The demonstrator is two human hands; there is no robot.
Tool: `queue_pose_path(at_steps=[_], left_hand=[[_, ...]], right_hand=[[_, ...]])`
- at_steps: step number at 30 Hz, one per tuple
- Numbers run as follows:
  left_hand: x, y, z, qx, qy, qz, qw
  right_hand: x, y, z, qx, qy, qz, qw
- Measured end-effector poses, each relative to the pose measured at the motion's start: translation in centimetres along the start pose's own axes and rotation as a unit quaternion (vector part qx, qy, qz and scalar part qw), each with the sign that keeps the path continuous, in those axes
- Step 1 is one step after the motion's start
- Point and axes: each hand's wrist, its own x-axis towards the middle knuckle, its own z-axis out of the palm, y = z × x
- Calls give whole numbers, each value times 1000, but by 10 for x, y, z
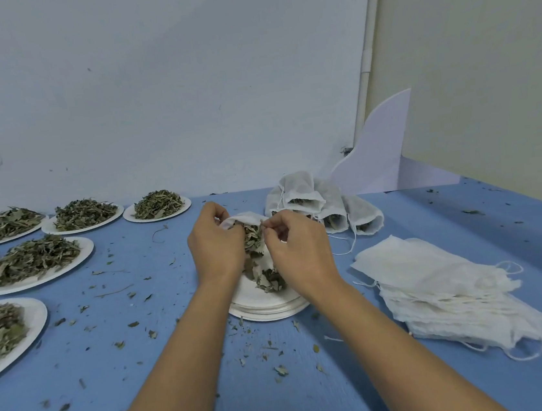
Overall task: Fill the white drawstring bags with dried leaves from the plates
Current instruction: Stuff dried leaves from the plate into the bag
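A white drawstring bag [243,219] is held open over a stack of white plates [268,308] at the table's middle. My left hand [214,242] grips the bag's left rim. My right hand [296,248] pinches its right rim. Dried leaves [263,270] spill between the bag's mouth and the top plate. Most of the bag is hidden behind my hands.
Several plates heaped with dried leaves [33,263] line the left side. Filled bags [316,200] lie piled behind my hands. A stack of flat empty bags [441,290] sits at the right. Leaf crumbs litter the blue table [144,355]. A white board [382,155] leans at the back.
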Motion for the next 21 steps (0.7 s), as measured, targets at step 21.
queue_pose_path(at_steps=[21], left_hand=[[-9,1,-14,54,-228,39,971]], right_hand=[[6,-3,-5,59,0,145,988]])
